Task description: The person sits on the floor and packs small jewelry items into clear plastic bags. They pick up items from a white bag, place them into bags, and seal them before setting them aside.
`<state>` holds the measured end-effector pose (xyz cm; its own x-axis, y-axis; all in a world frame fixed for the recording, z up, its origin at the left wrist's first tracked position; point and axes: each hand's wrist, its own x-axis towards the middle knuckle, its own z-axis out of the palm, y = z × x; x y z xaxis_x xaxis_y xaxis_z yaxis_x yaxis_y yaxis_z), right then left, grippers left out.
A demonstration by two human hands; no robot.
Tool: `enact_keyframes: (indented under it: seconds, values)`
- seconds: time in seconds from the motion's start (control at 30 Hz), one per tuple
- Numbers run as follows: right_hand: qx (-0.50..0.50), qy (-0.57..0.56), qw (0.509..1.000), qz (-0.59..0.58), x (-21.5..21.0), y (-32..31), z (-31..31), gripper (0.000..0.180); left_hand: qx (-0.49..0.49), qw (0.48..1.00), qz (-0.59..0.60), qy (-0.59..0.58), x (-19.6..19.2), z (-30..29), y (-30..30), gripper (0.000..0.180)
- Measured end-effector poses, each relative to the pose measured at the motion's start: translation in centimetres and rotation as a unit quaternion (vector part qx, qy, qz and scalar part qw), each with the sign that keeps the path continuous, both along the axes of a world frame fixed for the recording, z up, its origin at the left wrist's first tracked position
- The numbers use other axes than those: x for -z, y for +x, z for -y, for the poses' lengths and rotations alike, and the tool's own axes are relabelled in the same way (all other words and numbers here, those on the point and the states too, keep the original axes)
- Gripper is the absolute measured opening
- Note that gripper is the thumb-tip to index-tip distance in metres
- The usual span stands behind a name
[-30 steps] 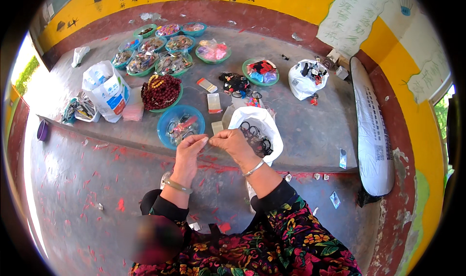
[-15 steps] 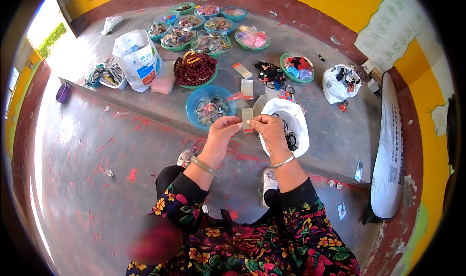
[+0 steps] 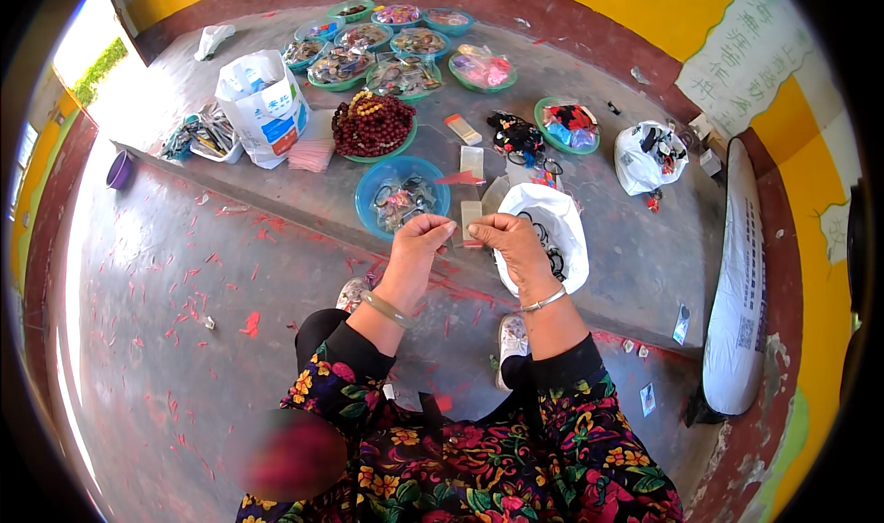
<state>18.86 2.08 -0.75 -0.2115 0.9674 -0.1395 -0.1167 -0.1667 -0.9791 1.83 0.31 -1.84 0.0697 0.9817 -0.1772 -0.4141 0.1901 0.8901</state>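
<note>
Both hands pinch a small pale flat packet (image 3: 471,221) between them, left hand (image 3: 422,240) and right hand (image 3: 505,239) closed on its edges, raised over the grey ledge (image 3: 635,265); just beyond sits a blue plastic bowl of bangles (image 3: 402,196); beside it, an open white plastic bag (image 3: 545,233).

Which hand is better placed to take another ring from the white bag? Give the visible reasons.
Probably the right hand. The white bag lies open just beyond it, dark rings showing beside its fingers. The left hand sits nearer the blue bowl and would have to cross over. Both hands pinch a small piece together.
</note>
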Motion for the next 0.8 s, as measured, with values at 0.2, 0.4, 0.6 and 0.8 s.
enact_keyframes:
  seconds: [0.2, 0.4, 0.6, 0.8]
  values:
    - [-0.009, 0.003, 1.0, 0.012, -0.3, 0.4, 0.0, 0.016, 0.023, 0.997, -0.066, 0.027, -0.1, 0.1, 0.1, 0.007]
    - [0.009, 0.005, 0.999, 0.035, -0.4, 0.2, 0.2, 0.013, 0.025, 0.998, -0.053, 0.023, -0.3, 0.2, 0.1, 0.008]
    - [0.022, 0.016, 0.999, 0.043, -0.3, -0.3, 0.3, 0.01, 0.025, 0.998, -0.048, 0.021, -0.3, 0.3, 0.1, 0.01]
    - [0.043, 0.028, 0.996, 0.067, -0.4, -0.6, 0.5, 0.009, 0.027, 0.998, -0.049, 0.01, -0.3, 0.4, 0.1, 0.012]
